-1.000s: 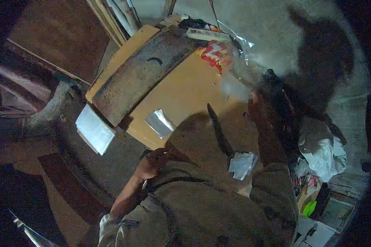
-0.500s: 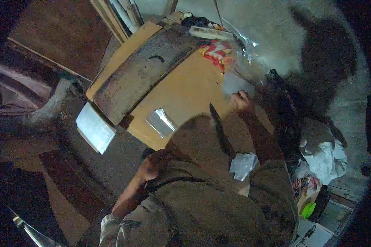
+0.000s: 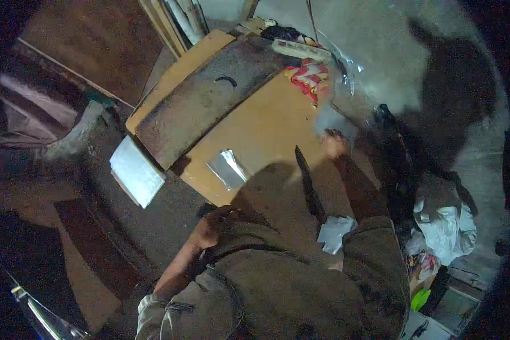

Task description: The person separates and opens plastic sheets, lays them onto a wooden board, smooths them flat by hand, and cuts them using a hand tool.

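My right hand (image 3: 334, 144) is on the right side of the tan board (image 3: 255, 130), its fingers curled at the near edge of a translucent sheet (image 3: 333, 120). My left hand (image 3: 211, 225) lies near the board's front edge, close to my body; its fingers are bent and in shadow, and whether they hold anything is unclear. A dark knife (image 3: 307, 180) lies between my hands. Left of it is a clear plastic packet (image 3: 228, 170). More clear packets (image 3: 335, 233) are by my right forearm.
A dark worn slab (image 3: 209, 93) lies across the board's far left. White sheets (image 3: 137, 171) are stacked left of it. A red and white wrapper (image 3: 309, 78) is at the back. White plastic bags (image 3: 445, 224) and a black bundle (image 3: 392, 136) stand at the right.
My right hand has come from the dark right edge onto the board, beside the translucent sheet. My left hand has hardly moved. The view has shifted slightly.
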Tool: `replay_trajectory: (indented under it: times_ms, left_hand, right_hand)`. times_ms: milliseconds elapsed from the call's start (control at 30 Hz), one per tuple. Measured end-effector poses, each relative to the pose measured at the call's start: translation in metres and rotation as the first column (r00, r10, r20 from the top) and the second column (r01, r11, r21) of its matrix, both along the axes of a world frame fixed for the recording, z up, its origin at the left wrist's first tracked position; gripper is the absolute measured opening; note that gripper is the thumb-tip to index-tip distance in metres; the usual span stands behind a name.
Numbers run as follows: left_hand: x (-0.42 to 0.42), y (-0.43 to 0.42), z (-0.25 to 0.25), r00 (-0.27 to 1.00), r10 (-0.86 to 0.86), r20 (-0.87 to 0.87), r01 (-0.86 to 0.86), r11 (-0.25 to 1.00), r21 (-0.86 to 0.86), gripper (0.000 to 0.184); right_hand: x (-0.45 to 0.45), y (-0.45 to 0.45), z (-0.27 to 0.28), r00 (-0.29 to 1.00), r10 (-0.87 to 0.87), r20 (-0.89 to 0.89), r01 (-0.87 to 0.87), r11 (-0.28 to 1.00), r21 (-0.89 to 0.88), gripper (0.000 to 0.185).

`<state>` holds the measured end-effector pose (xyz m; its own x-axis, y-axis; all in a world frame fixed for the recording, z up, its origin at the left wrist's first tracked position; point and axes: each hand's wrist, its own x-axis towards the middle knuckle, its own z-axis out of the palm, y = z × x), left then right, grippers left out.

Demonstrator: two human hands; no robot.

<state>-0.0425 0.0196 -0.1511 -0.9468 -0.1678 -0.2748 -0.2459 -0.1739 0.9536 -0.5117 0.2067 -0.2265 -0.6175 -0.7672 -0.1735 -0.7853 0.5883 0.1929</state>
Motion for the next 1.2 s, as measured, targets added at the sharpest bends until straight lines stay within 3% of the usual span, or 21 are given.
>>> replay_trajectory:
  times_ms: [33,167,200,233,300,367,433,500,533,600,667,733,767,833,900,933,1000,1067,1100,1167,1200]
  left_hand:
    - [0.000,0.001,0.005,0.995,0.093,-0.019,-0.088,0.979,0.183,0.057]
    - [-0.002,-0.005,0.017,0.996,0.032,0.081,-0.042,0.991,0.124,0.050]
    - [-0.003,-0.007,0.019,0.998,-0.056,0.037,0.063,0.979,-0.194,0.048]
    - [-0.003,-0.010,0.023,0.988,-0.152,0.024,0.144,0.856,-0.496,0.047]
    - [-0.012,-0.009,0.035,0.982,-0.158,0.104,0.190,0.828,-0.527,0.047]
    - [-0.015,-0.010,0.050,0.970,-0.158,0.183,0.235,0.798,-0.556,0.047]
    - [-0.015,-0.012,0.064,0.990,-0.136,0.044,0.138,0.830,-0.541,0.047]
    - [-0.018,-0.014,0.077,0.984,-0.114,0.137,0.167,0.855,-0.491,0.048]
    - [-0.020,-0.015,0.081,0.967,-0.101,0.234,0.197,0.878,-0.436,0.049]
    - [-0.014,-0.013,0.061,0.987,-0.116,0.108,0.156,0.841,-0.519,0.045]
    - [-0.010,-0.010,0.048,0.989,-0.147,-0.021,0.106,0.797,-0.594,0.041]
    - [-0.013,-0.006,0.048,0.998,-0.016,0.069,0.025,0.991,-0.133,0.036]
    - [-0.013,-0.006,0.051,0.998,-0.016,0.064,0.024,0.990,-0.138,0.036]
    - [-0.018,-0.006,0.073,1.000,0.017,-0.011,-0.016,0.994,0.111,0.037]
    - [-0.020,-0.004,0.084,0.997,0.062,0.053,-0.068,0.992,0.104,0.039]
    - [-0.020,-0.004,0.089,0.987,0.103,0.122,-0.116,0.988,0.100,0.041]
    - [-0.017,-0.005,0.099,0.988,0.136,0.074,-0.138,0.990,0.031,0.044]
    - [-0.014,-0.006,0.108,0.985,0.171,0.027,-0.170,0.985,-0.034,0.047]
    - [-0.012,-0.007,0.111,0.984,0.177,-0.015,-0.178,0.983,-0.043,0.049]
    - [-0.007,-0.007,0.120,0.980,0.184,-0.076,-0.192,0.973,-0.126,0.059]
    - [-0.006,-0.006,0.125,0.978,0.196,-0.077,-0.205,0.971,-0.121,0.059]
  right_hand:
    - [0.000,-0.001,0.002,1.000,0.003,-0.004,-0.003,1.000,0.006,0.034]
    - [0.002,-0.011,0.007,0.999,-0.041,-0.010,0.041,0.997,0.065,0.030]
    - [0.002,-0.015,0.009,0.997,-0.076,-0.003,0.076,0.992,0.101,0.029]
    - [0.000,-0.016,0.012,0.996,-0.085,0.001,0.085,0.989,0.119,0.027]
    - [0.000,-0.020,0.021,0.995,-0.102,0.021,0.100,0.991,0.087,0.023]
    - [-0.002,-0.022,0.036,0.988,-0.127,0.088,0.135,0.988,-0.082,0.019]
    - [0.007,-0.029,0.071,0.965,-0.145,0.217,0.210,0.925,-0.315,0.015]
    - [0.039,-0.045,0.135,0.966,-0.257,-0.004,0.253,0.955,-0.152,0.013]
    - [0.039,-0.043,0.150,0.966,-0.259,-0.007,0.254,0.954,-0.157,0.013]
    - [0.032,-0.031,0.166,0.992,-0.074,0.106,0.123,0.795,-0.593,0.014]
    - [0.013,-0.021,0.160,0.979,-0.036,0.200,0.166,0.708,-0.686,0.014]
    - [0.025,-0.019,0.198,0.971,0.091,0.223,0.111,0.652,-0.750,0.013]
    - [0.022,-0.013,0.192,0.968,0.163,0.193,0.057,0.602,-0.796,0.013]
    - [0.050,-0.010,0.220,0.957,0.144,0.251,0.128,0.568,-0.813,0.014]
    - [0.065,0.000,0.224,0.886,0.156,0.437,0.301,0.523,-0.797,0.016]
    - [0.081,0.003,0.230,0.886,0.162,0.434,0.296,0.522,-0.800,0.016]
    - [0.124,0.009,0.244,0.896,0.291,0.334,0.198,0.412,-0.889,0.021]
    - [0.150,0.010,0.238,0.610,0.466,0.641,0.557,0.323,-0.765,0.024]
    - [0.149,0.039,0.202,0.824,0.350,0.447,0.303,0.393,-0.868,0.027]
    - [0.201,0.017,0.225,0.610,0.396,0.686,0.528,0.442,-0.725,0.028]
    - [0.217,0.020,0.217,0.633,0.427,0.645,0.501,0.409,-0.763,0.027]
